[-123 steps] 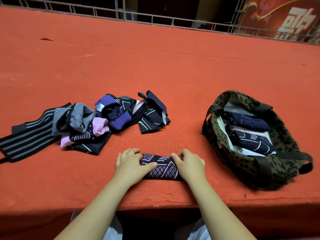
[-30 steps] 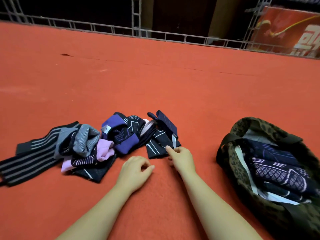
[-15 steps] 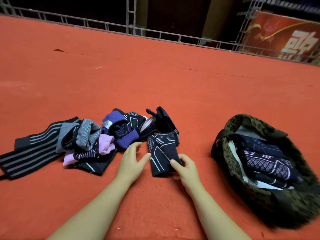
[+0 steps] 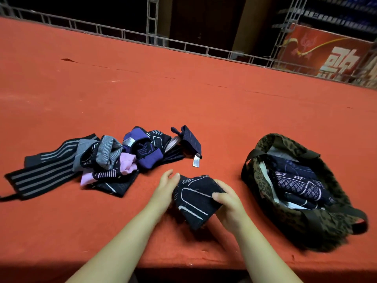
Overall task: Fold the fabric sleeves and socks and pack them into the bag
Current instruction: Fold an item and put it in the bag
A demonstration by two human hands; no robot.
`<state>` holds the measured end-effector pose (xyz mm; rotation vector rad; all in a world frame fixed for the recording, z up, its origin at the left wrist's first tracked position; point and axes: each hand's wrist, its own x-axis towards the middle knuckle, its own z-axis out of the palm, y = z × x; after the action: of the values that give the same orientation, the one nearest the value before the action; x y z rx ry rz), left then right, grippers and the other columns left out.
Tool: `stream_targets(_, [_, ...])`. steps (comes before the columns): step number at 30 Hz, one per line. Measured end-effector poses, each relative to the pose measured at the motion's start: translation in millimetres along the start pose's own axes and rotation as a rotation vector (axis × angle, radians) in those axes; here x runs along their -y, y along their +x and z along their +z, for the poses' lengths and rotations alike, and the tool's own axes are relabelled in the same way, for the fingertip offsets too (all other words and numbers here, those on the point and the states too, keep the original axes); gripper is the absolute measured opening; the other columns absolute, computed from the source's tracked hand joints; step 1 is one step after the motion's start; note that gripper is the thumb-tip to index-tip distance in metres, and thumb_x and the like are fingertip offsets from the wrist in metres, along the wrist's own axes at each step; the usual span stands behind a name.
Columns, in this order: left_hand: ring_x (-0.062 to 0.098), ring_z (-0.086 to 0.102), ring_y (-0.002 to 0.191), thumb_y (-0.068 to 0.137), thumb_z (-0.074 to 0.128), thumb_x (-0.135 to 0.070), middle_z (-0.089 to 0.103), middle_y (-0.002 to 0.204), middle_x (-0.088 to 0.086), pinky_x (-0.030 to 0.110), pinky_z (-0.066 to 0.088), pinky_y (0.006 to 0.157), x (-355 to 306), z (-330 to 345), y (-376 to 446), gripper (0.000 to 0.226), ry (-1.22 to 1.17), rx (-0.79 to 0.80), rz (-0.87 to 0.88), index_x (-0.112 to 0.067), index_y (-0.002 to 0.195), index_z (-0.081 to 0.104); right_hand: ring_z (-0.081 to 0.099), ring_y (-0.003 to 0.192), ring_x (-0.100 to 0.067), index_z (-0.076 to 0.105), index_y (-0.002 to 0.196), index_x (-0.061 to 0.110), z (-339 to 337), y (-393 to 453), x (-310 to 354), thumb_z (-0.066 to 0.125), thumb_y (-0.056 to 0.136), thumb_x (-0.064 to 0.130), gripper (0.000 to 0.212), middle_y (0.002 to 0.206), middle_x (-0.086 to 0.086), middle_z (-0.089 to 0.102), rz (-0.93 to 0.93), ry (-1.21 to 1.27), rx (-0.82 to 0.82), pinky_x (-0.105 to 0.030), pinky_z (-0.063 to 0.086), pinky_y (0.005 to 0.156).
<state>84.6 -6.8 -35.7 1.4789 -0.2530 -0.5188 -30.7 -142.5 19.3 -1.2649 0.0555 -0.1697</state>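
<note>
We find the item in hand to be a dark sock (image 4: 195, 199) with pale line markings, lying on the red-covered table (image 4: 204, 103) directly between the two hands. We judge it light, soft and limp: it will sag wherever it is unsupported and will not keep a fold unless pressed flat. We judge it best taken at its ends or side edges, with flat fingers smoothing the middle.

The right hand (image 4: 228, 203) grasps the sock's right edge, thumb on top of the cloth and fingers tucked beneath or behind it. The left hand (image 4: 165, 190) lies against the sock's left edge with fingers extended; whether any finger curls under the cloth we cannot tell, as that side is hidden.

Beyond and to the left of the left hand sits the unfolded pile (image 4: 114, 160) of socks and sleeves, near but apart. To the right of the right hand stands the leopard-print bag (image 4: 326, 223), mouth open, with dark folded pieces already inside.
</note>
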Motion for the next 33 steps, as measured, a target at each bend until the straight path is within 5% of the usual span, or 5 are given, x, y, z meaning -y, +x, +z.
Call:
stream_targets(4, [0.018, 0.061, 0.105, 0.084, 0.053, -0.057, 0.060, 0.124, -0.005, 0.037, 0.049, 0.087, -17.8, 5.1, -19.1, 0.045, -0.060, 0.072, -0.048, -0.045, 0.126, 0.040, 0.055, 0.067, -0.019, 0.053, 0.079, 0.010, 11.1, -0.6, 10.1, 0.061, 0.068, 0.014, 0.014, 0.069, -0.002, 0.060, -0.003, 0.024, -0.211, -0.027, 0.047, 0.058])
stream_targets(11, [-0.007, 0.053, 0.109, 0.062, 0.072, -0.046, 0.048, 0.130, -0.026, 0.013, 0.044, 0.090, -32.0, 8.1, -62.5, 0.063, 0.293, 0.275, 0.466, -0.057, 0.120, 0.049, 0.061, 0.088, -0.022, 0.053, 0.113, 0.017, 15.9, -4.9, 23.5, 0.049, 0.095, 0.005, 0.023, 0.104, -0.007, 0.062, -0.069, 0.084, -0.531, -0.038, 0.050, 0.073])
stream_targets(15, [-0.006, 0.038, 0.128, 0.061, 0.073, -0.052, 0.039, 0.137, -0.025, 0.012, 0.031, 0.105, -38.4, 17.2, -72.7, 0.061, 0.443, 0.242, 0.646, -0.058, 0.118, 0.051, 0.063, 0.080, -0.019, 0.043, 0.129, 0.034, 21.1, -12.4, 30.5, 0.046, 0.098, 0.008, 0.041, 0.102, 0.000, 0.064, -0.088, 0.099, -0.472, -0.031, 0.054, 0.062])
stream_targets(21, [0.001, 0.055, 0.110, 0.075, 0.063, -0.033, 0.058, 0.116, -0.020, 0.014, 0.040, 0.094, -53.1, 19.2, -69.8, 0.025, 0.364, 0.074, 0.814, -0.031, 0.100, 0.067, 0.068, 0.084, -0.019, 0.051, 0.121, 0.030, 28.7, -24.8, 41.1, 0.051, 0.096, 0.014, 0.030, 0.116, -0.010, 0.065, -0.084, 0.070, -0.318, -0.038, 0.057, 0.070])
stream_targets(33, [-0.004, 0.060, 0.076, 0.087, 0.060, -0.005, 0.066, 0.084, -0.009, 0.024, 0.045, 0.080, -171.3, 30.3, 15.1, 0.027, 0.284, -0.005, 0.697, -0.030, 0.078, 0.065, 0.059, 0.101, 0.001, 0.056, 0.114, 0.027, 1.1, 53.8, 106.9, 0.055, 0.078, 0.039, 0.038, 0.110, 0.013, 0.062, -0.210, -0.384, -0.210, -0.025, 0.045, 0.086])
